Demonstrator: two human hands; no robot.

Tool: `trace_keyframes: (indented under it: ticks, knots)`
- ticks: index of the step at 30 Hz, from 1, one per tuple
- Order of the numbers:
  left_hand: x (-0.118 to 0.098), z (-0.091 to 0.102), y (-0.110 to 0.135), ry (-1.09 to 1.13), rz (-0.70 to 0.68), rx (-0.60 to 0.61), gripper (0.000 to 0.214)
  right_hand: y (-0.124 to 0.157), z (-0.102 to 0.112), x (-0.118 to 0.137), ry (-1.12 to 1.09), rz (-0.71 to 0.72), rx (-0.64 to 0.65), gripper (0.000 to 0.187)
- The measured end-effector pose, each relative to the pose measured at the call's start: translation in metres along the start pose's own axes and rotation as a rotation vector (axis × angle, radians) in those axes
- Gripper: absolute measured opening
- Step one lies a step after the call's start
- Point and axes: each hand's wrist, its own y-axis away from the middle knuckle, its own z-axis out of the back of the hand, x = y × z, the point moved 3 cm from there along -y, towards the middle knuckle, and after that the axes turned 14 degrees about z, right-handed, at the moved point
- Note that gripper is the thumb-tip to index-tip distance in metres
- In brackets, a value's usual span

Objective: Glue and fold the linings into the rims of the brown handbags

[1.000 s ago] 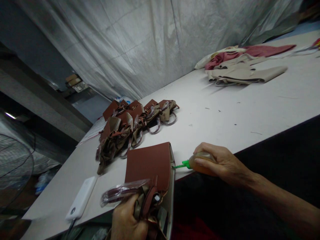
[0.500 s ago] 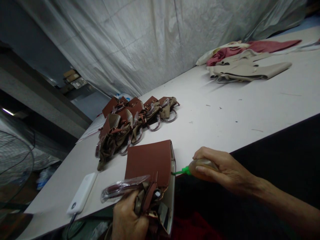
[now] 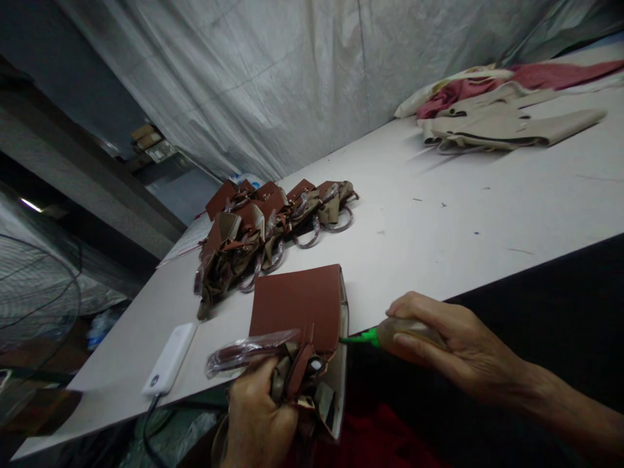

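Brown bag (image 3: 312, 325) gripped by its bunched fabric in left hand (image 3: 260, 413), panel (image 3: 287, 302) just beyond the curled fingers. Bottle (image 3: 390, 330) pinched in right hand (image 3: 446, 335) between fingers and thumb, green nozzle (image 3: 363, 337) at panel edge. Similar bags (image 3: 270, 198) piled on bench (image 3: 414, 260) past left fingers.

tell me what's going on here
A person's left hand grips a brown bag near its plastic-wrapped handle. The right hand holds a bottle, its green nozzle pointed at the bag's edge. More brown bags lie bunched on the white table. Whether anything is coming out isn't visible.
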Motion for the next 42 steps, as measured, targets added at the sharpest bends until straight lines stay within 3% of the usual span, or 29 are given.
trace_keyframes:
  ticks: [4,8,12,17,22,26,30,38,42]
  knots:
    - [0.0,0.0,0.0,-0.031,0.007,0.021,0.021,0.003,-0.007,0.012,-0.099,0.003,0.11,0.011]
    - [-0.001,-0.001,0.0,-0.015,0.012,0.015,0.017,0.005,-0.008,0.02,-0.041,0.021,0.053,0.011]
    - [-0.002,-0.004,0.001,-0.036,-0.026,0.015,0.03,0.005,-0.01,0.026,-0.026,0.047,0.153,0.011]
    - [-0.003,-0.006,0.004,-0.01,-0.054,-0.005,0.029,0.006,-0.005,0.024,0.002,0.066,0.087,0.012]
    - [-0.006,-0.011,0.007,-0.019,-0.109,-0.009,0.036,0.016,-0.011,0.026,-0.006,0.027,0.219,0.018]
    - [-0.007,-0.016,0.008,-0.023,-0.148,-0.019,0.038,0.024,-0.011,0.029,0.021,0.024,0.158,0.022]
    - [-0.008,-0.018,0.01,0.002,-0.163,-0.025,0.036,0.029,-0.013,0.032,0.081,0.062,0.179,0.032]
    - [-0.011,-0.017,0.008,0.002,-0.146,-0.025,0.026,0.015,-0.013,0.019,0.156,0.137,0.05,0.028]
    - [-0.01,-0.015,0.007,-0.012,-0.132,-0.038,0.029,0.02,-0.011,0.025,0.065,0.089,0.139,0.022]
